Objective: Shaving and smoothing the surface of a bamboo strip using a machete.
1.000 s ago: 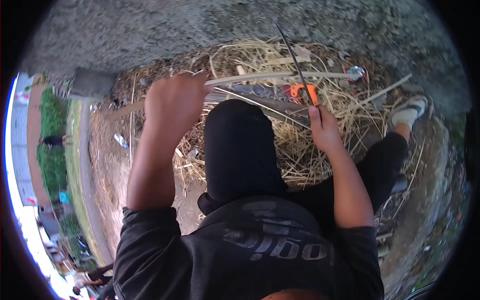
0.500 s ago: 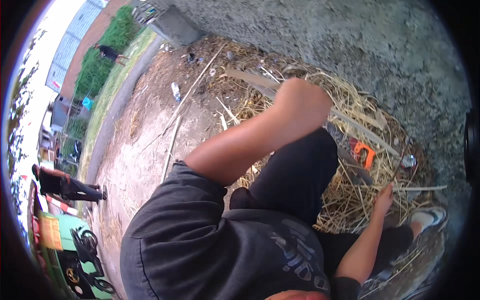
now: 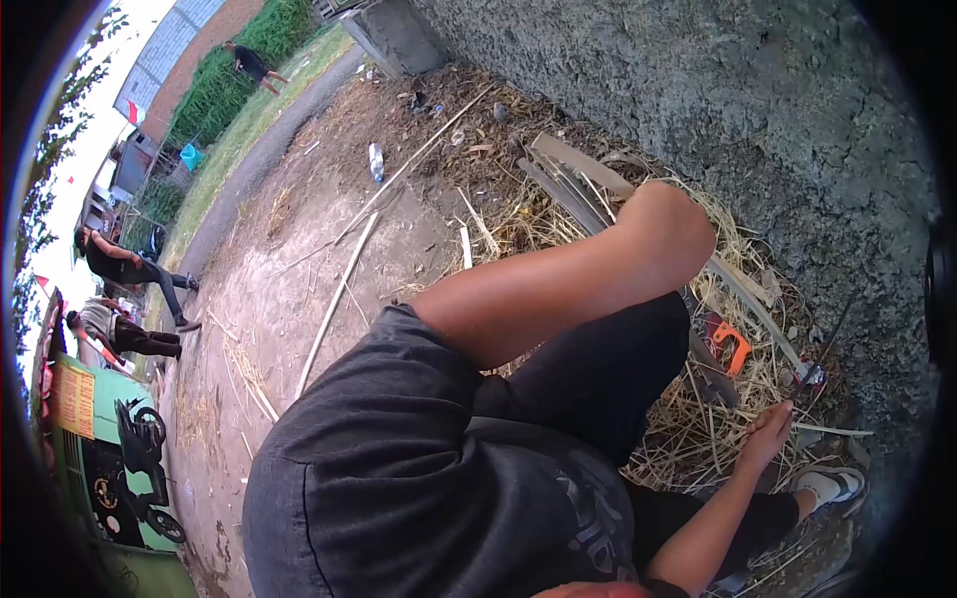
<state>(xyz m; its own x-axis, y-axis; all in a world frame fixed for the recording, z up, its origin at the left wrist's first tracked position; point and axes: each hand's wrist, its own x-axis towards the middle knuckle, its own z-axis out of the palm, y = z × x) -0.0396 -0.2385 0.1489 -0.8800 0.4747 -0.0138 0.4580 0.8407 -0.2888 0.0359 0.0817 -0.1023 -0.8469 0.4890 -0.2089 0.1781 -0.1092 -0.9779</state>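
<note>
My left hand is closed in a fist beyond my bent knee, its fingers turned away from view. A pale flat bamboo strip shows on both sides of the fist and slants down toward my right hand. That hand's fingers are curled around the handle end of a thin dark blade, which looks like a knife; the handle itself is hidden. An orange-handled saw lies in the shavings between my knee and the right hand, partly covered.
Bamboo shavings cover the ground along a rough grey wall. Long thin poles and a plastic bottle lie on the dirt to the left. Farther off are several people and a motorcycle.
My left fist has moved right and nearer the right hand, and the strip's far end has shifted right with it. A second person shows at the far left. The whole view has turned slightly.
</note>
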